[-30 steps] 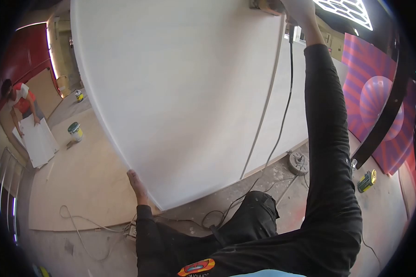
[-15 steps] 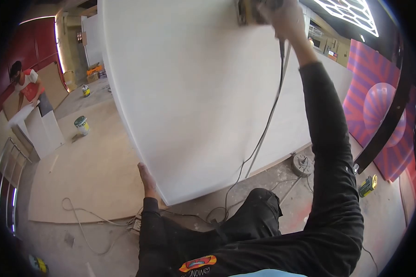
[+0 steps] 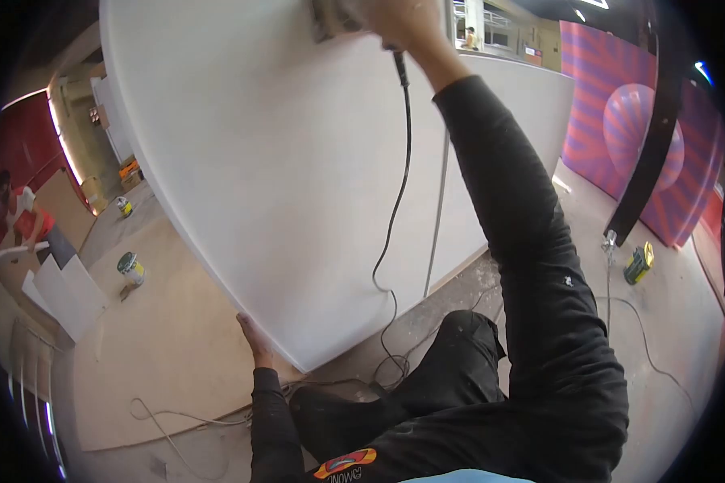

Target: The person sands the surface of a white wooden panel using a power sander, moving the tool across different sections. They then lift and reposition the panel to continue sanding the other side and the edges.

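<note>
A large white panel (image 3: pixel 298 185) stands tilted in front of me. At the top of the view my right hand (image 3: pixel 399 20) is closed round a corded power tool (image 3: pixel 330 20), whose flat base lies against the panel's face; both are blurred. A black cord (image 3: pixel 408 121) hangs from the tool down to the floor. Low on the left, my left hand (image 3: pixel 255 338) rests along the panel's lower left edge, with the fingers partly hidden behind it.
A brown board (image 3: pixel 161 322) lies on the floor at left with a paint can (image 3: pixel 130 268) on it. A person (image 3: pixel 32 221) handles white pieces at far left. Cords cross the floor. A green-yellow can (image 3: pixel 639 263) and dark post (image 3: pixel 652 153) stand at right.
My right hand and the tool have moved left across the panel in view. The view has shifted too. The other person now bends over differently placed white pieces.
</note>
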Motion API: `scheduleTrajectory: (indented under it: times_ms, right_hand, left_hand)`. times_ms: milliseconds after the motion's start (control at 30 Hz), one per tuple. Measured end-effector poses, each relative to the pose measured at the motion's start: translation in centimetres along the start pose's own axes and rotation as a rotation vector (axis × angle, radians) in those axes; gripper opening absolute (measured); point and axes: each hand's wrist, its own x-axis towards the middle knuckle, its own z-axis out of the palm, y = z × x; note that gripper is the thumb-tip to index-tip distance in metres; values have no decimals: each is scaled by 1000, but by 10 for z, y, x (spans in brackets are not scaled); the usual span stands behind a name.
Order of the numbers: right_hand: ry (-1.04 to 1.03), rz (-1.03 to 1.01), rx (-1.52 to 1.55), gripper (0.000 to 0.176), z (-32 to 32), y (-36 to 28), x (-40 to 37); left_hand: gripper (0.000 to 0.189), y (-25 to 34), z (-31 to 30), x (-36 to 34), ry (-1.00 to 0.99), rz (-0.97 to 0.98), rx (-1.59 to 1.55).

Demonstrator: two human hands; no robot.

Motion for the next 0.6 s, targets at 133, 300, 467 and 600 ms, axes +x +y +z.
scheduleTrajectory:
  times_ms: [133, 300, 467, 600]
  right_hand:
    - [-6, 259, 49, 23, -34, -7, -12]
    - [-39, -147, -64, 25, 20, -22, -51]
    - [-6, -104, -62, 27, 16, -24, -25]
    - [9, 455, 75, 28, -33, 2, 7]
  left_hand:
    - [74, -38, -18, 12, -112, 21, -42]
    - [83, -10, -16, 7, -160, -63, -70]
    - [81, 0, -28, 5, -207, -125, -92]
    - [86, 13, -41, 20, -271, -278, -18]
